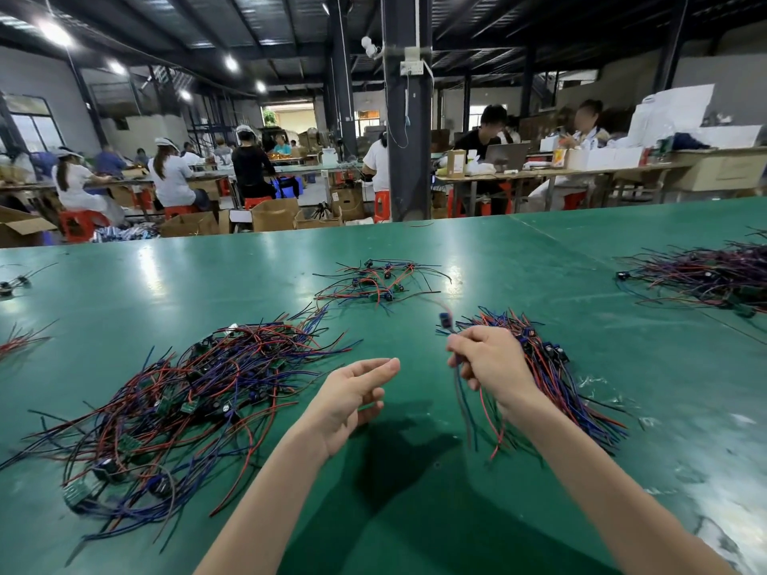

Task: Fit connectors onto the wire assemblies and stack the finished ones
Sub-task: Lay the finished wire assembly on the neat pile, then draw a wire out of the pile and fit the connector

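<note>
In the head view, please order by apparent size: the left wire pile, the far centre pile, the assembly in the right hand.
1. left wire pile
2. far centre pile, farther away, so its true size is unsure
3. assembly in the right hand

No legible text anywhere. Small green circuit boards (189, 407) in the tangled pile of red, blue and black wires (216, 379): any print is too small to read. Brown cardboard carton with a pale label (456, 163) on the far work table: label unreadable. White paper boxes (602, 157) further along that table: markings blurred.
</note>
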### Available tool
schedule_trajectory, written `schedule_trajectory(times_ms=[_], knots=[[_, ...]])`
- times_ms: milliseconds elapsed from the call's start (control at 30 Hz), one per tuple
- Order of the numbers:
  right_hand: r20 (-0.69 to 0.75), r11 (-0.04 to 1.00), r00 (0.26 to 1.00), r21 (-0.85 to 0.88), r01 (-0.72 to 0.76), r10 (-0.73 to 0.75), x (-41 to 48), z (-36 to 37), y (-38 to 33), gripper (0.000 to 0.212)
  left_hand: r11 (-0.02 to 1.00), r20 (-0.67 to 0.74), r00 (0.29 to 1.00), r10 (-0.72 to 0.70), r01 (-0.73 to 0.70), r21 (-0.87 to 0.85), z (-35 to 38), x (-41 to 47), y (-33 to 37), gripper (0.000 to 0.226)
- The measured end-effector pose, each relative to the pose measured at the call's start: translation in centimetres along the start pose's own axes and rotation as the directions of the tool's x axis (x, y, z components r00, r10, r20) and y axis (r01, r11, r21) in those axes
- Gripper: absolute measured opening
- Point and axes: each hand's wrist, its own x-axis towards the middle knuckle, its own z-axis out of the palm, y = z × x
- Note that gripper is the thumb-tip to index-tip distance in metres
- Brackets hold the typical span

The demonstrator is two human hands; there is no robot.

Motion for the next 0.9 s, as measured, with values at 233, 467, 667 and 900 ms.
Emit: schedule_trajectory(times_ms=[233, 467, 667, 900], knots=[[-0.215, 0.752, 0.976, -0.638, -0.167, 0.034, 1.2, -4.1, 0.5, 0.027, 0.996, -0.136, 0.987, 0.083, -0.076, 0.054, -0.5, 0.5, 0.1, 0.012], [-0.258, 0.584, 0.966, -0.782, -0.217, 0.013, 0.8, -4.1, 0.5, 0.023, 0.850, -0.285, 0.875, 0.391, -0.225, 0.476, -2.3, 1.1, 0.4, 0.006], [-0.234, 0.536, 0.946, -0.840, -0.081, -0.223, 0.5, -2.6, 0.8, 0.022, 0.266, -0.378, 0.632, 0.677, 0.268, 0.926, -5.8, 1.3, 0.4, 0.037], [0.076, 0.587, 0.930, -0.756, 0.288, -0.359, -1.9, 2.0, 1.4, 0.013, 0.079, -0.446, 0.714, 0.540, 0.485, 0.871, -7.7, 1.7, -0.1, 0.028]])
